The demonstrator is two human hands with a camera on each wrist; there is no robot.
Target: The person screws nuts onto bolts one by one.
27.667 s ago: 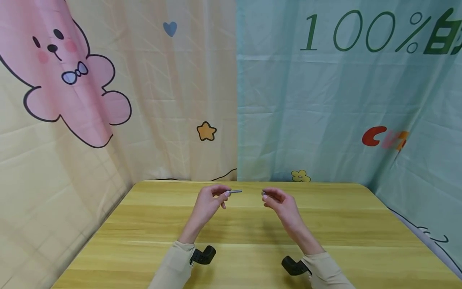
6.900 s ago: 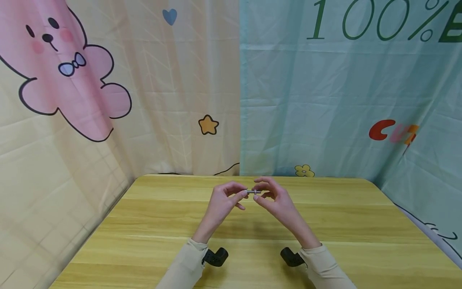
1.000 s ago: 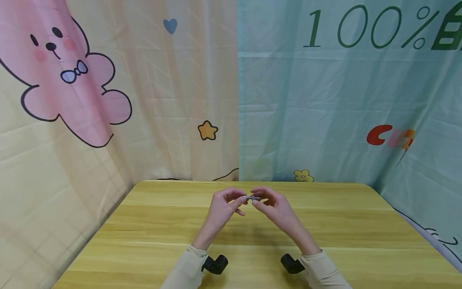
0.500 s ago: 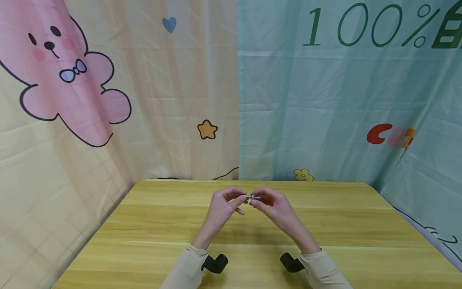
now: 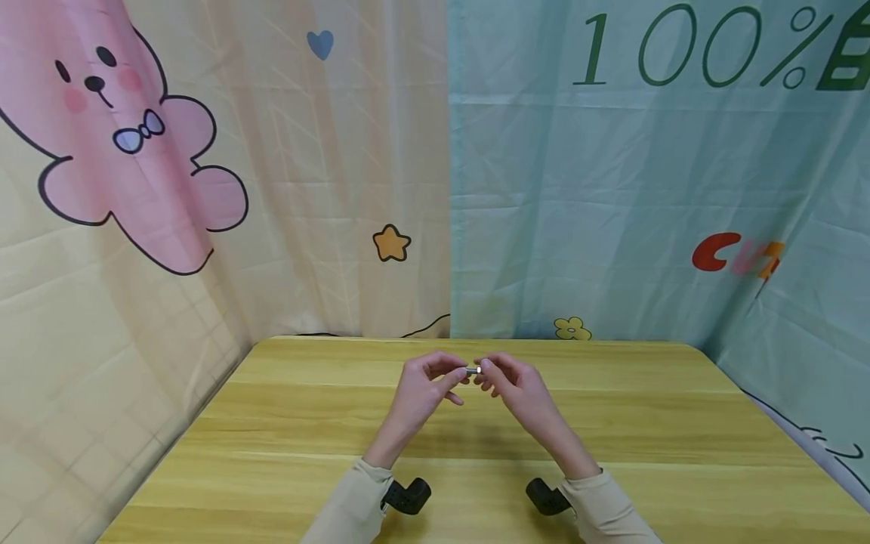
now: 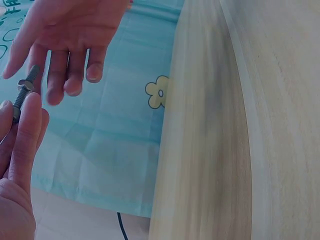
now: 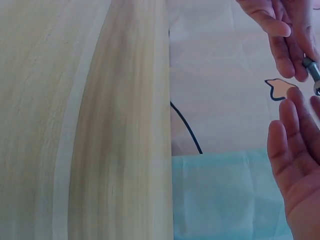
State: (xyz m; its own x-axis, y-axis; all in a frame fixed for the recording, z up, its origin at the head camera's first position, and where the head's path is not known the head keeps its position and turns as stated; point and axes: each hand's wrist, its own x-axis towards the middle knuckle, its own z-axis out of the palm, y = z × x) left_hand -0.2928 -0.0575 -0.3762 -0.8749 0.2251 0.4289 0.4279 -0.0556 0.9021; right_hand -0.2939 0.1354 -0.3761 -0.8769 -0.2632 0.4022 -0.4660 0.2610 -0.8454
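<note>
Above the table, my left hand (image 5: 418,387) pinches a small metal bolt (image 5: 471,370) by its head end, between thumb and fingers. A hex nut (image 6: 25,85) sits partway along the bolt's thread, with the threaded tip sticking out past it. My right hand (image 5: 518,384) is right at the nut and tip. In the left wrist view, the right index finger lies behind the bolt's tip, and the thumb stands apart from it. Its other fingers hang extended. In the right wrist view the bolt (image 7: 312,69) shows at the right edge, partly cut off.
A light wooden table (image 5: 381,483) spreads beneath both hands. Printed curtains surround it, a cream one (image 5: 285,189) at left and a blue-green one (image 5: 578,189) at right. A black camera mount sits on the left wrist (image 5: 408,496) and another on the right wrist (image 5: 547,496).
Long before, the hands held bolt and nut apart; now the nut is on the bolt. Since half a second ago, the right thumb has moved up across the bolt's end. The left hand stays put.
</note>
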